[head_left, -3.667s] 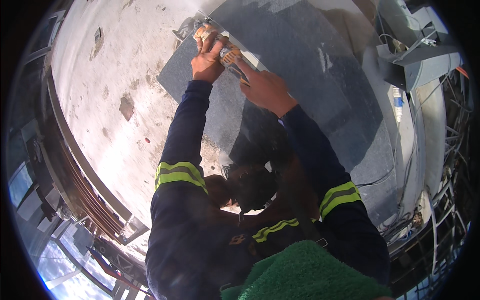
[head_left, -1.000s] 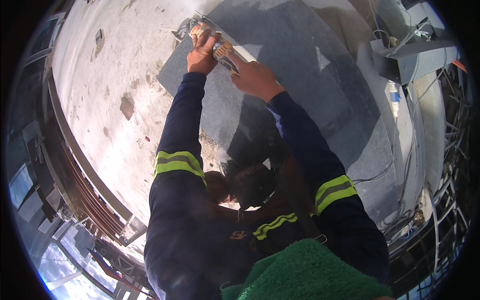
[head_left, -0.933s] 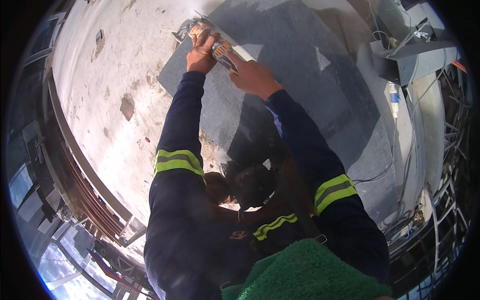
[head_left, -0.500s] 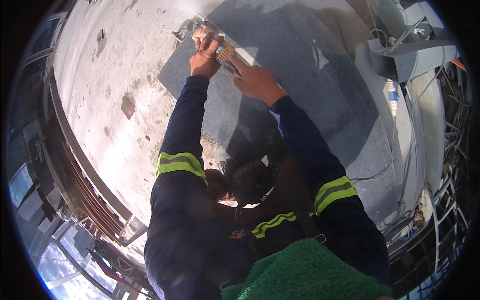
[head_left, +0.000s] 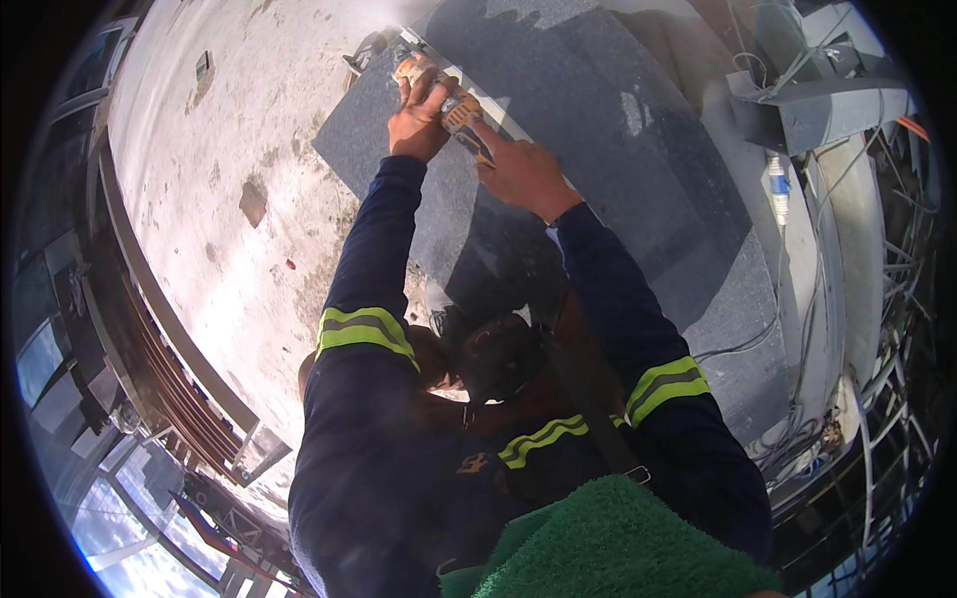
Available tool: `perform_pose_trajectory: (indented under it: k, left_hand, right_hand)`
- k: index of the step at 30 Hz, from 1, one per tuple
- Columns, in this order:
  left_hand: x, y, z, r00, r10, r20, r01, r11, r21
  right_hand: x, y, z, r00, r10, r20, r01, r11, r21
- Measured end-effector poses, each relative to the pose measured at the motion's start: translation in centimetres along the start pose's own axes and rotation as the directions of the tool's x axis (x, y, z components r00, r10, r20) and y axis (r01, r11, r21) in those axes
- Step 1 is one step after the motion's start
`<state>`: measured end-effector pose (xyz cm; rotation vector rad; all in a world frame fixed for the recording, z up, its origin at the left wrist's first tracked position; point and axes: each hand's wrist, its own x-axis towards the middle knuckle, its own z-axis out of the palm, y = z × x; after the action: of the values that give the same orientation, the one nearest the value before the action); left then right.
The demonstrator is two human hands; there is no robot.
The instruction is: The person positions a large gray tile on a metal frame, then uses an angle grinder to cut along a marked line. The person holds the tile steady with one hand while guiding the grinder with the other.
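Both my hands are closed on an orange angle grinder (head_left: 461, 113) over a large dark grey slab (head_left: 638, 209). My left hand (head_left: 419, 122) wraps round its front part, near the head. Behind it, my right hand (head_left: 525, 177) grips the rear of the body, with a finger stretched along it. A pale straight strip (head_left: 495, 112) runs along the slab right beside the tool. Whitish dust hangs at the grinder's head by the slab's far left edge. The disc itself cannot be made out clearly.
Pale, stained concrete ground (head_left: 229, 149) lies left of the slab. A grey metal box (head_left: 837, 110) with loose cables stands at the far right, a blue-and-white connector (head_left: 779, 187) hanging below it. Brown metal bars (head_left: 164, 349) are stacked at the left.
The grinder and both hands have shifted slightly to the right and a little nearer to me. My grip on the tool looks the same.
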<state>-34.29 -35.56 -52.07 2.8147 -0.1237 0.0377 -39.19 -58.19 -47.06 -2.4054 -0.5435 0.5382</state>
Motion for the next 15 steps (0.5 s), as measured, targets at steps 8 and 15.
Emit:
perform_pose_trajectory:
  k: [8,15]
  left_hand:
    - [-0.7,0.9,0.2,1.0,0.008,-0.014,-0.008,1.0,-0.002]
    - [0.6,-0.8,0.2,0.999,-0.024,0.026,0.024,1.0,-0.001]
  right_hand:
    - [-1.1,0.0,-0.4,1.0,0.006,-0.006,-0.006,1.0,-0.015]
    - [0.6,-0.3,-0.6,1.0,0.022,0.016,-0.023,0.999,0.038]
